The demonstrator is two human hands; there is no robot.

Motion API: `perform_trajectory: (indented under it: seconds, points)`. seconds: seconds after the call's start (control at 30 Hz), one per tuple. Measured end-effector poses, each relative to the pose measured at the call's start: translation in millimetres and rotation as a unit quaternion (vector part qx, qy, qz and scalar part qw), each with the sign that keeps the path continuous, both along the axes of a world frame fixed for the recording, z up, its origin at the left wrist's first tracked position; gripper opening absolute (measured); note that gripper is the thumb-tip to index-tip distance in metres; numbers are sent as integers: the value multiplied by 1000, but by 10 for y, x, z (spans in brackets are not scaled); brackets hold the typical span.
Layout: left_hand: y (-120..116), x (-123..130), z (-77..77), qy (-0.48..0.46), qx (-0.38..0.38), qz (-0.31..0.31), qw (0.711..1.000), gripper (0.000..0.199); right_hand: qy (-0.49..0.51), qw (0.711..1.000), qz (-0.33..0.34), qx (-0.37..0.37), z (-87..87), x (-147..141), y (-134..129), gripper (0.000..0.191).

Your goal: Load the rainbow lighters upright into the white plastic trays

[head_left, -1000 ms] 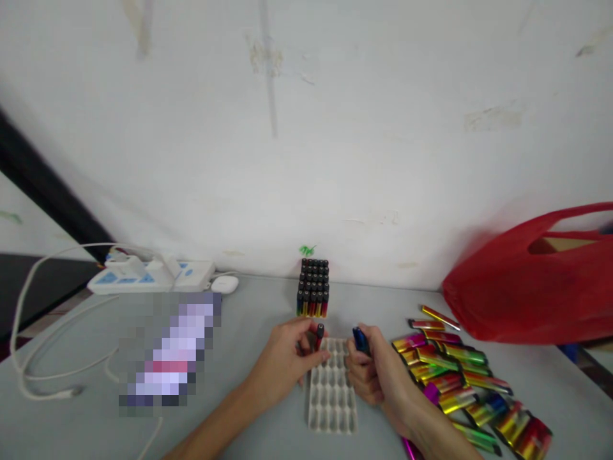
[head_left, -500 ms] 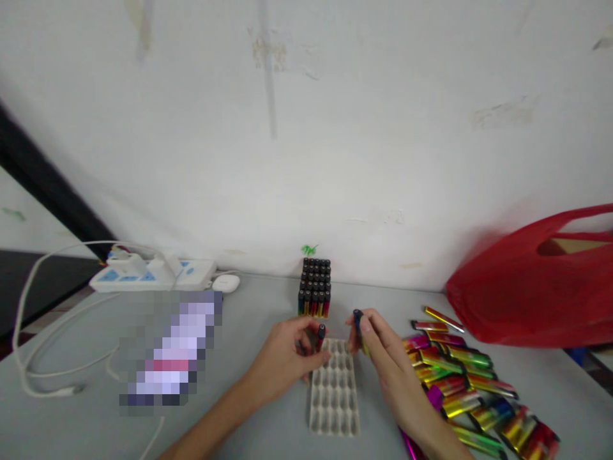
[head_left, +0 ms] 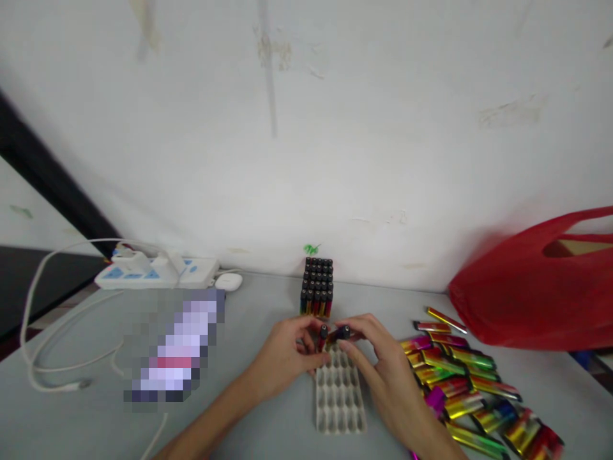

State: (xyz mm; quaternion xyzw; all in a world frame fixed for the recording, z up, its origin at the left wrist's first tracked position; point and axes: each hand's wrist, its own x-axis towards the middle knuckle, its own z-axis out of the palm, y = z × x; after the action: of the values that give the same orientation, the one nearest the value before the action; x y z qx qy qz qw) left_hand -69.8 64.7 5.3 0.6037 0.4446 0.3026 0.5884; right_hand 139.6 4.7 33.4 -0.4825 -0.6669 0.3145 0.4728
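Note:
A pale grey tray (head_left: 340, 399) with rows of small hollows lies on the table in front of me. At its far left corner my left hand (head_left: 297, 348) is closed around a black-topped red battery (head_left: 324, 335) that stands upright. The thumb of that hand touches the tray's edge. My right hand (head_left: 376, 361) pinches a second dark battery (head_left: 343, 332) over the tray's far end, tilted, with its black top toward the right. Its lower end is hard to make out. Behind the tray, a block of black-topped batteries (head_left: 317, 287) stands upright in tight rows.
Many loose, shiny coloured batteries (head_left: 460, 383) lie heaped on the right. A red bag (head_left: 527, 294) stands behind them. On the left are a blurred-out phone (head_left: 177, 348), a white power strip (head_left: 158, 271), a white case (head_left: 228, 281) and white cables (head_left: 71, 370).
My right hand has moved left with its battery, which has tipped from near upright to tilted and now sits close beside the left hand's battery. My left hand stays at the tray's corner.

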Motion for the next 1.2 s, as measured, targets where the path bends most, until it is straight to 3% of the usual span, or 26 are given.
perform_trajectory:
  seconds: [0.53, 0.73, 0.83, 0.9, 0.97, 1.03, 1.1, 1.2]
  points:
    - [-35, 47, -35, -2, 36, 7, 999, 29, -94, 993, 67, -9, 7, 41, -27, 28]
    - [-40, 66, -50, 19, 56, 17, 998, 20, -123, 991, 43, -12, 51, 50, -41, 29]
    - [-47, 75, -67, 32, 58, 21, 998, 25, -174, 984, -11, 30, 22, 170, 19, 27]
    - [-53, 75, -72, 40, 60, 21, 997, 27, -261, 957, -99, 81, -25, 309, 92, 29]
    - [-58, 71, -72, 47, 65, 20, 997, 27, -386, 888, -220, 119, -75, 473, 168, 31]
    - [-61, 68, -71, 52, 69, 20, 996, 26, -499, 798, -326, 88, -111, 634, 221, 33]
    - [-60, 67, -73, 58, 70, 20, 996, 25, -575, 721, -384, 28, -137, 771, 244, 31]
    - [-55, 72, -76, 63, 70, 18, 995, 24, -621, 667, -410, -41, -180, 913, 242, 37]
